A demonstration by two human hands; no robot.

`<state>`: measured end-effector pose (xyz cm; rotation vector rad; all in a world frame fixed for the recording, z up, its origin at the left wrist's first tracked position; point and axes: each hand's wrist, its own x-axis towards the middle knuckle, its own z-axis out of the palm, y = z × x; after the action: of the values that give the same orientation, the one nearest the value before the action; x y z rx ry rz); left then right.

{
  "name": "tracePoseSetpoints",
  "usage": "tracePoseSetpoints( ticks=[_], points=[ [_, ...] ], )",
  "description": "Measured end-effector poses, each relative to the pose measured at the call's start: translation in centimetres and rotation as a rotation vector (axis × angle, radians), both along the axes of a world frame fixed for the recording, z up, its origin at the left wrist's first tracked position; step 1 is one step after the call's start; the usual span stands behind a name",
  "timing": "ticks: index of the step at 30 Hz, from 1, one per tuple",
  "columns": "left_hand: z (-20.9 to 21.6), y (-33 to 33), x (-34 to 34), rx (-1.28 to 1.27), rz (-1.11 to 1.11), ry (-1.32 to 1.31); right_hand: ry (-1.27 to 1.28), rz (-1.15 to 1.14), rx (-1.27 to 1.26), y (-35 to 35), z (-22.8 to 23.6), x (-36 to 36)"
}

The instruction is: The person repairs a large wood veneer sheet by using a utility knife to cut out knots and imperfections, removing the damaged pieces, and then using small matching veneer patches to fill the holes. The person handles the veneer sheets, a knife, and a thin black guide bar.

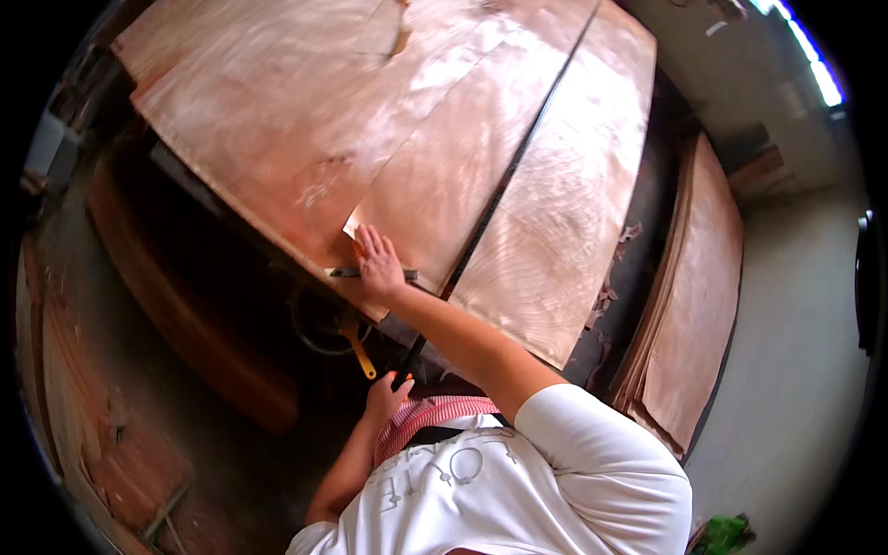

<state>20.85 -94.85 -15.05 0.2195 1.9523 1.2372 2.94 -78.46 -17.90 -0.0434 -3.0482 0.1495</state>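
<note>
Large thin wood veneer sheets (268, 120) lie stacked in front of me, their grain pale and reddish. A long, narrow dark bar (507, 185) runs across them from the far edge to my waist. My left hand (388, 393) is closed round the near end of this bar, with a bit of orange showing beside the fingers. My right hand (377, 266) rests flat on the veneer near the front edge, fingers stretched out, beside a lifted sheet corner (351, 222). A short dark stick-like piece (345, 273) passes beneath that hand; its kind is unclear.
A yellow-handled tool (359, 350) hangs below the stack's front edge, near a dark ring-shaped thing (310, 328). More veneer (689, 305) is piled at the right, with torn scraps (606, 296) between the piles. Wood pieces (139, 472) lie at the lower left.
</note>
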Motion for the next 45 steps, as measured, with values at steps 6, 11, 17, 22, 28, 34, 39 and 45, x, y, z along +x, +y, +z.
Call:
tracePoseSetpoints(
  ticks=[6,11,17,22,28,34,39,45],
  points=[
    [2.9,0.8,0.5,-0.042,0.055,0.105,0.030,-0.136,-0.872,4.7,8.9,3.9],
    [2.2,4.5,0.8,-0.093,-0.113,0.449,0.180,-0.526,-1.506,15.4,10.7,15.2],
    [-0.1,9.6,3.9,0.039,-0.157,-0.045,0.509,-1.261,-1.850,24.7,6.8,33.5],
    [0.1,11.9,5.5,-0.061,-0.094,-0.007,0.576,-1.497,-1.972,24.3,2.3,42.4],
    [-0.3,14.1,4.2,-0.156,-0.050,0.280,0.337,-1.296,-1.932,20.9,2.1,44.6],
    [1.4,15.5,2.8,0.017,-0.040,-0.041,-0.078,-0.981,-1.731,20.0,6.3,41.2],
    [5.1,16.9,4.7,0.166,-0.199,-0.104,0.056,-0.724,-1.576,18.1,6.8,34.8],
    [12.0,17.7,6.6,0.111,-0.705,0.166,0.161,-0.840,-1.303,16.4,8.5,31.2]
  ],
)
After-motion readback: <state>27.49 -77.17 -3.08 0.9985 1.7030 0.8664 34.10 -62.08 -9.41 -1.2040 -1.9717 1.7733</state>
